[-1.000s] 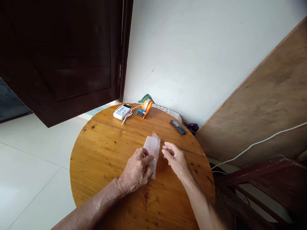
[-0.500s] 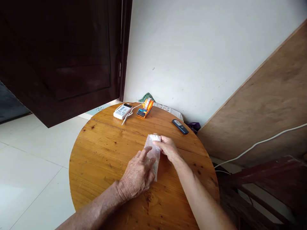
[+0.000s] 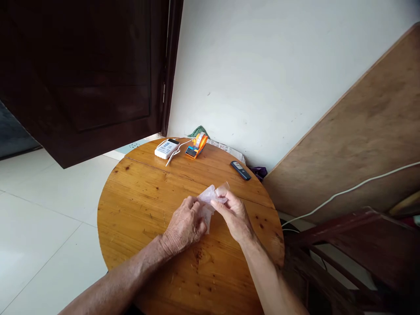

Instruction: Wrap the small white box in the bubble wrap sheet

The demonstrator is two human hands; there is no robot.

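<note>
A small clear plastic bag [image 3: 213, 196] is held just above the middle of the round wooden table [image 3: 138, 205]. My left hand [image 3: 185, 225] pinches its left edge with curled fingers. My right hand [image 3: 234, 214] pinches its upper right part, thumb and fingers closed on the film. The bag's top is crumpled and lifted between the two hands; its lower part is hidden behind my fingers.
At the table's far edge lie a white box with a cord [image 3: 166, 148], an orange tape dispenser [image 3: 197, 146] and a dark remote [image 3: 240, 170]. A dark door [image 3: 82, 70] stands to the left, a leaning wooden board [image 3: 354, 131] to the right, and dark wooden furniture [image 3: 354, 253] at the lower right.
My right hand came in from the right and took the bag's top. The bag, flat on the table before, is now lifted and crumpled between both hands.
</note>
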